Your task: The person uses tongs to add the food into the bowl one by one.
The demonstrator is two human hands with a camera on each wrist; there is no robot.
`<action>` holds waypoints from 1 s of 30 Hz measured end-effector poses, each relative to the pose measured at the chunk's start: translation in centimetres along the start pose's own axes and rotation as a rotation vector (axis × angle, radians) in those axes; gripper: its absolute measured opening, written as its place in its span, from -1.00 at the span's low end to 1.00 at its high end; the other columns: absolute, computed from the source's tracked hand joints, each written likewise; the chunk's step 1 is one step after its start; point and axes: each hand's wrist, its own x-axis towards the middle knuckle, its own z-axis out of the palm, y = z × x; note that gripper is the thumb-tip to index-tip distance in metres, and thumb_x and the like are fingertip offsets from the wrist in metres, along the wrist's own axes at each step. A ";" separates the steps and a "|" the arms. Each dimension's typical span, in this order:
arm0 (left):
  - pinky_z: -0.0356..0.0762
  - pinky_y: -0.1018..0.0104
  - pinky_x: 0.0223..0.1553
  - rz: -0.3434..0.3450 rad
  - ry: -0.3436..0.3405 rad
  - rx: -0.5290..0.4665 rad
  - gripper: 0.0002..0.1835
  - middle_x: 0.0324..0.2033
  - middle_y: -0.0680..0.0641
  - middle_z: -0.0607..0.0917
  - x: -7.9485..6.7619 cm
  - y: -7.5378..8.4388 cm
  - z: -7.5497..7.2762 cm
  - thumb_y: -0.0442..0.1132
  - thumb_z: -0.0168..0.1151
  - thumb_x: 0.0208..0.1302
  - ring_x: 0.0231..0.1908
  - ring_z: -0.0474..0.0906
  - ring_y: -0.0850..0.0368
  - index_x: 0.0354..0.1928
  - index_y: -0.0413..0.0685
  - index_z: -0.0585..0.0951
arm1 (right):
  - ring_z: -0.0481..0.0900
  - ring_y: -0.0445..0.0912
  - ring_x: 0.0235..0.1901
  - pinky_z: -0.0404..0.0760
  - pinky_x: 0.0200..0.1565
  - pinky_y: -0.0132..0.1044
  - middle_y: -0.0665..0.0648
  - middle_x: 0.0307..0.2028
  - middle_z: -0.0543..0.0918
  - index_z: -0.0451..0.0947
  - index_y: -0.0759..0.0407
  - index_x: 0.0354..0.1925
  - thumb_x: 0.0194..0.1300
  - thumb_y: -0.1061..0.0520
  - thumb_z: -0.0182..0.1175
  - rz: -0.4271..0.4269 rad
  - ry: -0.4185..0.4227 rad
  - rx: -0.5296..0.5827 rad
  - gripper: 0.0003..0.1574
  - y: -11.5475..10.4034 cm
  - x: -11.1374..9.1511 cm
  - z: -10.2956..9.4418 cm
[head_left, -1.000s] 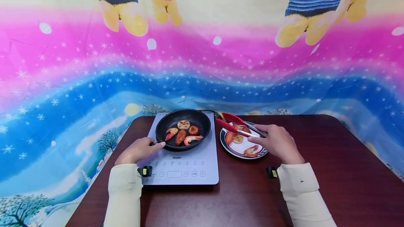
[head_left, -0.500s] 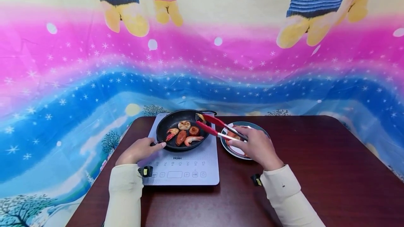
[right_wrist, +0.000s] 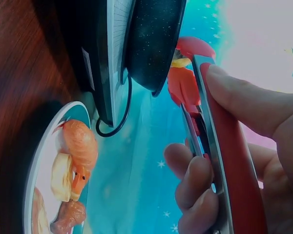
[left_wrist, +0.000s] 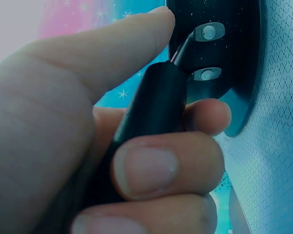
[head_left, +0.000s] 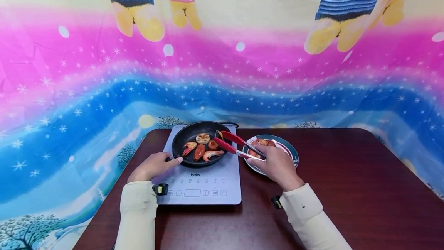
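Note:
My left hand [head_left: 152,166] grips the black handle [left_wrist: 149,102] of a frying pan [head_left: 189,127], fingers curled round it and thumb reaching toward the pan wall. Inside the pan lie a lotus root slice [head_left: 202,138], a shrimp [head_left: 212,155], a red-and-yellow shrimp-like piece [head_left: 189,147], a brown oval piece [head_left: 199,152] and a round brown piece [head_left: 213,144]. With my right hand [head_left: 277,165] I hold red-tipped tongs [right_wrist: 234,161] over the pan's right side. A small yellow piece [right_wrist: 180,62] shows between the tong tips, mostly hidden by them.
Under the pan is a white Haier induction cooktop [head_left: 216,186]. Right of it, a dark-rimmed plate [head_left: 294,150] bears shrimp [right_wrist: 79,151] and other pieces, partly behind my right hand. A black cord [right_wrist: 130,105] runs behind the cooktop. A patterned cloth [head_left: 222,68] hangs behind the table [head_left: 333,173].
My right hand has carried the tongs, with the yellow piece between their tips, leftward from over the plate to the pan's right side. My left hand stays on the handle.

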 end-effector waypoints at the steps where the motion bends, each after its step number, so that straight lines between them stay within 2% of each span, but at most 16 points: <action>1: 0.36 0.18 -0.36 -0.001 0.000 0.002 -0.48 -0.51 -0.07 0.49 0.0 0.0 0.0 0.24 0.09 0.32 -0.42 0.44 0.07 -0.26 -0.14 0.57 | 0.50 -0.04 -0.31 0.47 -0.27 -0.08 -0.01 -0.43 0.65 0.56 -0.06 0.18 0.05 -0.20 0.43 0.003 -0.001 0.000 -0.27 0.0 0.0 0.0; 6: 0.38 0.18 -0.35 -0.006 0.003 0.007 -0.48 -0.49 -0.07 0.52 0.0 0.0 -0.1 0.24 0.08 0.32 -0.42 0.44 0.07 -0.24 -0.14 0.58 | 0.50 -0.03 -0.31 0.47 -0.26 -0.08 0.03 -0.38 0.67 0.56 -0.05 0.19 0.06 -0.21 0.42 0.021 -0.003 -0.001 -0.27 0.1 0.1 0.0; 12: 0.36 0.18 -0.37 -0.006 0.001 0.009 -0.49 -0.51 -0.06 0.50 0.0 0.0 0.0 0.23 0.08 0.33 -0.43 0.43 0.08 -0.25 -0.13 0.57 | 0.52 0.03 -0.23 0.51 -0.23 -0.03 0.16 -0.19 0.68 0.51 0.02 0.23 0.04 -0.22 0.43 0.040 -0.002 -0.012 -0.18 0.2 0.1 0.0; 14: 0.37 0.18 -0.36 -0.007 0.000 0.009 -0.48 -0.50 -0.07 0.52 0.0 0.0 0.0 0.23 0.08 0.33 -0.43 0.44 0.07 -0.23 -0.14 0.58 | 0.51 0.02 -0.23 0.51 -0.26 -0.05 0.16 -0.19 0.67 0.52 0.05 0.22 0.03 -0.24 0.44 0.043 0.004 -0.020 -0.17 0.2 0.1 -0.1; 18: 0.39 0.17 -0.34 -0.009 0.000 0.012 -0.48 -0.46 -0.07 0.55 0.0 0.0 0.0 0.24 0.08 0.32 -0.41 0.45 0.07 -0.20 -0.13 0.59 | 0.47 -0.02 -0.33 0.46 -0.37 -0.15 0.09 -0.34 0.63 0.53 0.08 0.19 0.01 -0.29 0.42 0.057 -0.014 -0.008 -0.15 0.5 0.2 -0.6; 23: 0.37 0.18 -0.37 -0.008 0.000 0.010 -0.47 -0.51 -0.07 0.51 0.1 -0.1 0.0 0.25 0.07 0.32 -0.43 0.44 0.07 -0.25 -0.13 0.58 | 0.46 -0.02 -0.37 0.44 -0.40 -0.16 0.15 -0.36 0.58 0.44 0.16 0.24 0.00 -0.44 0.34 0.126 -0.053 0.071 0.03 1.6 0.3 -2.4; 27: 0.36 0.18 -0.37 -0.003 0.001 0.007 -0.47 -0.52 -0.07 0.50 0.2 -0.1 0.0 0.25 0.07 0.32 -0.44 0.43 0.08 -0.27 -0.13 0.57 | 0.49 0.08 -0.22 0.51 -0.25 -0.03 0.30 -0.13 0.61 0.37 0.24 0.28 0.04 -0.47 0.29 0.154 -0.044 0.103 0.09 3.0 0.2 -4.0; 30: 0.37 0.17 -0.35 -0.003 -0.004 0.005 -0.47 -0.50 -0.07 0.51 0.2 -0.1 -0.1 0.25 0.07 0.32 -0.42 0.44 0.07 -0.26 -0.14 0.58 | 0.49 0.14 -0.11 0.55 -0.17 0.06 0.36 0.04 0.55 0.27 0.27 0.34 0.06 -0.46 0.28 0.180 -0.062 0.125 0.16 4.0 0.1 -5.1</action>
